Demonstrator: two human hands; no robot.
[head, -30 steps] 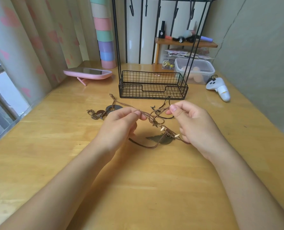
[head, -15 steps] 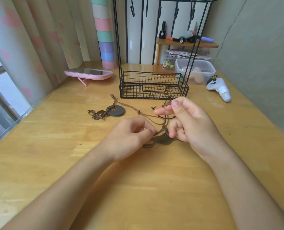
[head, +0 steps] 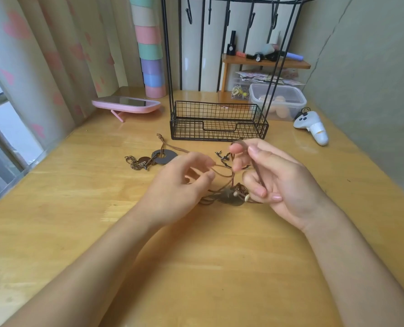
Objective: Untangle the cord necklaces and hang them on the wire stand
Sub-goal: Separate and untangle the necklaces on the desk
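Cord necklaces [head: 237, 188] are still one knot, lying on the table [head: 196, 267] between our hands, just in front of the wire stand [head: 217, 131]. One tan strand runs from the knot out left to the ring pendant [head: 164, 157], which lies flat on the wood and apart from the snarl.

Change since half a second ago: the right hand [head: 283, 185] has rolled palm-up and now has a dark cord [head: 256, 168] looped over the raised forefinger, pinched under the thumb, with its tail running down across the palm into the knot. Before, it only held a short pinch above the snarl.

The left hand [head: 177, 187] was clamped low on the knot. Now it is off it and a bit higher, fingers loosely curled and motion-blurred. The tan strand passes by its fingertips, but we cannot tell whether it grips it.

Our read: one strand is isolated and under tension, so we have a line to trace back through the knot. The left hand looks mid-regrip, probably to pin the knot or feed slack.

Progress: early. The hooks [head: 189, 16] on the stand are all bare and nothing is separated yet.

Risk: lifting the dark cord with the knot unpinned could tighten it or drag the whole bundle.
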